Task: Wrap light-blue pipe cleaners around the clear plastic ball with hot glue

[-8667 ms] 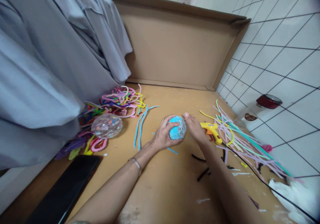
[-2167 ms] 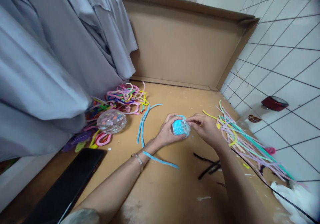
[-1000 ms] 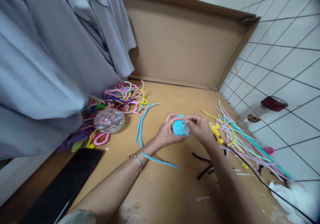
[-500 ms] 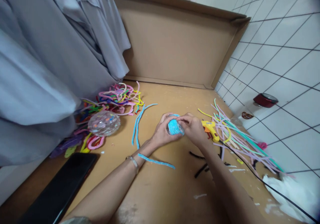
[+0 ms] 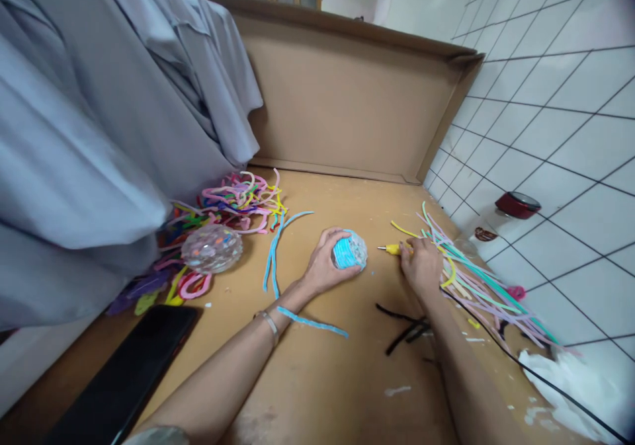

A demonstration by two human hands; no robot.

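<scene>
My left hand (image 5: 325,262) is wrapped round a small clear jar-like object (image 5: 350,251) whose side is partly covered with rows of light blue pipe cleaner. To its right, my right hand (image 5: 422,264) grips a yellow glue gun (image 5: 391,249), its metal tip pointing left toward the object. The palm hides most of the gun's body. Light blue pipe cleaners (image 5: 271,260) lie left of my left hand, and one short blue piece (image 5: 312,323) rests beside my left wrist.
Colourful pipe cleaners (image 5: 238,200) and a clear faceted bowl (image 5: 211,248) are at left, near a black phone (image 5: 124,372). More pipe cleaners (image 5: 489,293), a black cable (image 5: 496,336), a red-lidded jar (image 5: 517,205) and white tissue (image 5: 570,385) are at right. A cardboard panel (image 5: 337,101) stands behind.
My right hand has left the blue-wrapped object, moved right and closed on the glue gun. My left hand still holds the object, with more of its clear side showing.
</scene>
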